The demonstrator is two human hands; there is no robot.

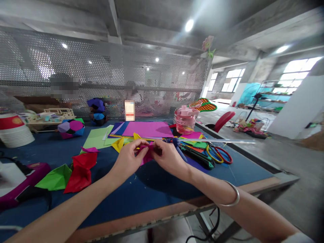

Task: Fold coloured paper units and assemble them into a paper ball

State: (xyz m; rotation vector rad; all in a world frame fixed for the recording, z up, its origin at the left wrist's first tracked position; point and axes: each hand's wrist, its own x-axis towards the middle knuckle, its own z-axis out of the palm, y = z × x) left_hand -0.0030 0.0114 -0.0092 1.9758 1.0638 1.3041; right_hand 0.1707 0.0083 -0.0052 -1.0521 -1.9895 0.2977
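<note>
Over the middle of the blue table, my left hand (131, 153) and my right hand (168, 153) pinch a magenta piece of folded paper (146, 157) between them. Both hands are closed, fingertips on the paper, and its upper part is partly hidden behind the fingers. Just behind my left hand lies a yellow folded paper (117, 144). To the left rest a red folded paper piece (80, 171) and a green one (55, 179). A stack of coloured sheets topped with purple (149, 129) lies beyond my hands.
Right of my hands are a green-and-black cutter (198, 157), scissors (224, 155), a clear stick (222, 140) and a pink jug (186, 119). Leftward stand paper cups (15, 133), a multicoloured paper ball (71, 127) and a magenta tool (37, 170). A perforated metal screen (152, 77) closes the back.
</note>
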